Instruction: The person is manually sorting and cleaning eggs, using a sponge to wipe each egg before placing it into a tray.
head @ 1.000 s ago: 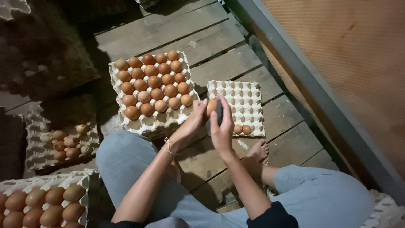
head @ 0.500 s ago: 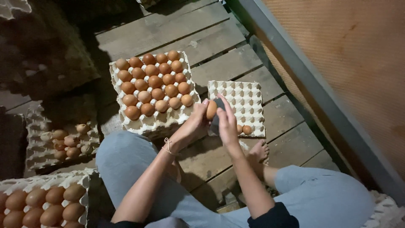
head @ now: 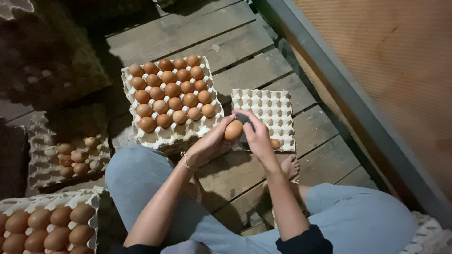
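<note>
- Brown egg sits at frame centre, gripped in the fingertips of the left hand; its long axis runs roughly upright in the picture.
- Right hand is curled around a small dark object, touching the egg's right side.
- Nearly empty tray lies directly behind both hands; full tray to the upper left.

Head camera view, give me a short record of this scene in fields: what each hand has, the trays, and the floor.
left hand: left hand holds a brown egg in its fingers
right hand: right hand presses a dark object against the egg; what it is cannot be told
full tray: egg tray filled with brown eggs, left of the hands
near-empty tray: pale tray under the hands, one egg at its near edge
floor: wooden planks
</note>
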